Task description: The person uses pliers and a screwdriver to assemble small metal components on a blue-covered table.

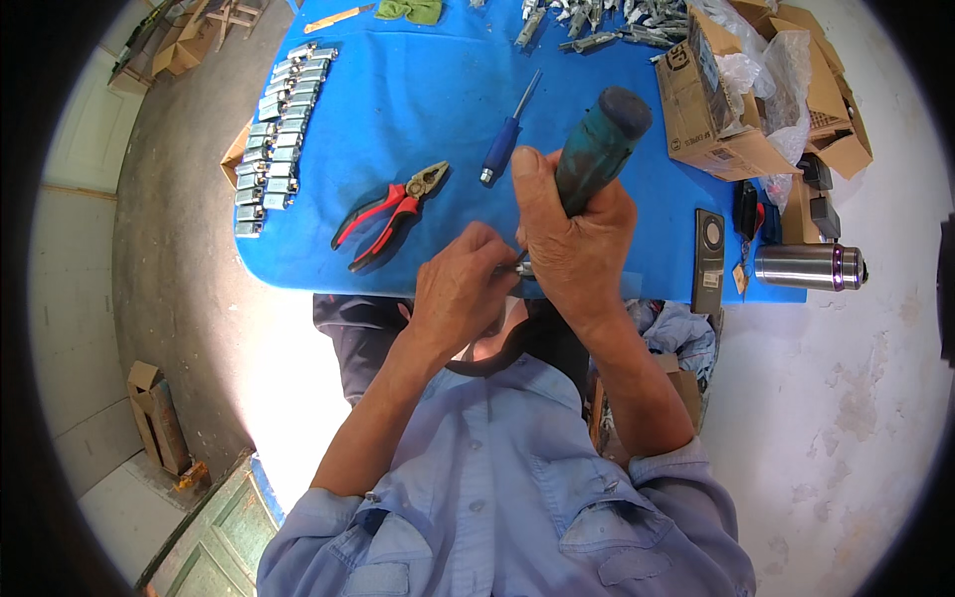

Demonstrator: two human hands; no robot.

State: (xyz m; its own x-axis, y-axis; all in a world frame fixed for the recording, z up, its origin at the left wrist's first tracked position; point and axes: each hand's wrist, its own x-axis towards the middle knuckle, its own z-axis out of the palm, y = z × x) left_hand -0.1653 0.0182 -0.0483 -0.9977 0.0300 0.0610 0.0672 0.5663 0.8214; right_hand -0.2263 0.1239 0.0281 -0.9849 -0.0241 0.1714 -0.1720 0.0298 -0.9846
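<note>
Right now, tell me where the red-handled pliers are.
In the head view, the red-handled pliers lie on the blue table, left of the hands, between the rows of small metal parts and the blue-handled screwdriver.

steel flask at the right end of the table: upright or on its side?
On its side. The steel flask lies lengthwise on the blue table, its dark cap end pointing right, beyond the edge. Full or empty: cannot tell.

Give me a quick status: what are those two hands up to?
Right hand gripping teal-handled screwdriver, tip down. Left hand pinching small metal part beneath it. Pliers and blue screwdriver lie apart.
</note>
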